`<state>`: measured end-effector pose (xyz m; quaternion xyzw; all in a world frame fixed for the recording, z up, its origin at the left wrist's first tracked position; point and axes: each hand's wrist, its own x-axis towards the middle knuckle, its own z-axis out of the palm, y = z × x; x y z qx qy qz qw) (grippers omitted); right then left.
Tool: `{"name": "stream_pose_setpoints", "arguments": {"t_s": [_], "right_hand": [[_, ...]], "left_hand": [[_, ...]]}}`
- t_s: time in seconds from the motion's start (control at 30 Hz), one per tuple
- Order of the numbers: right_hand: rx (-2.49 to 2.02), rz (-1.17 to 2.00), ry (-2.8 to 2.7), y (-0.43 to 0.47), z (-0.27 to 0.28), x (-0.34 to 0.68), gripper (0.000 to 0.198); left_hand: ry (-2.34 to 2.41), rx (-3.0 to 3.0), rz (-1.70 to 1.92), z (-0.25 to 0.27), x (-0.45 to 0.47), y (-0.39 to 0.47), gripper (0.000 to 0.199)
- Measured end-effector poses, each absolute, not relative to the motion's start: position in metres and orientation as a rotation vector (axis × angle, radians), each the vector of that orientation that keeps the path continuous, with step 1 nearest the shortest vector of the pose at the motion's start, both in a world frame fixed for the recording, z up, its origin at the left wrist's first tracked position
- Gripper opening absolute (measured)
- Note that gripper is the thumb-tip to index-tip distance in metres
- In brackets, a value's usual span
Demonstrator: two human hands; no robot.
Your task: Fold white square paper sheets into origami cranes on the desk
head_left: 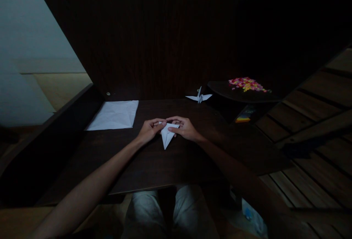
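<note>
A white folded paper [166,136], kite-shaped with its long point toward me, is held between my hands above the dark desk. My left hand [150,129] pinches its upper left corner, thumb on the front face. On the other side, my right hand [186,129] grips the upper right part, its thumb pressed on the paper and its fingers curled behind. The fingertips of both hands come close together at the top edge. Parts of the fingers are hidden behind the paper.
A stack of white paper sheets [114,115] lies at the desk's back left. A white paper crane [199,98] stands at the back. Small pink, red and yellow pieces [247,84] are heaped on a corner shelf [220,89] at right. The desk [137,169] has a raised left side panel.
</note>
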<state>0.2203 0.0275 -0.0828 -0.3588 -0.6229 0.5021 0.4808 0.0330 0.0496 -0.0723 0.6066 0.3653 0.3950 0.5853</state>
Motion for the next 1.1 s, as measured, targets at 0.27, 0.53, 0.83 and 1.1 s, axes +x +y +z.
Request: {"name": "stream_pose_setpoints", "arguments": {"t_s": [0.27,0.53,0.83,1.1], "right_hand": [[-0.913,1.188,-1.411,0.0309,-0.0816,0.2193,0.036],[-0.938,1.203,-1.399,0.0314,-0.0813,0.2208,0.037],[-0.971,1.339,-1.382,0.0299,-0.0831,0.2178,0.054],[-0.941,1.278,-1.477,0.0299,-0.0802,0.2216,0.049]], "left_hand": [[0.887,1.459,0.965,-0.0734,0.0312,0.0519,0.041],[0.862,1.490,0.973,-0.0726,0.0306,0.0510,0.036],[0.900,1.400,1.027,-0.0704,0.0323,0.0511,0.043],[0.818,1.370,0.927,-0.0727,0.0319,0.0495,0.056]]}}
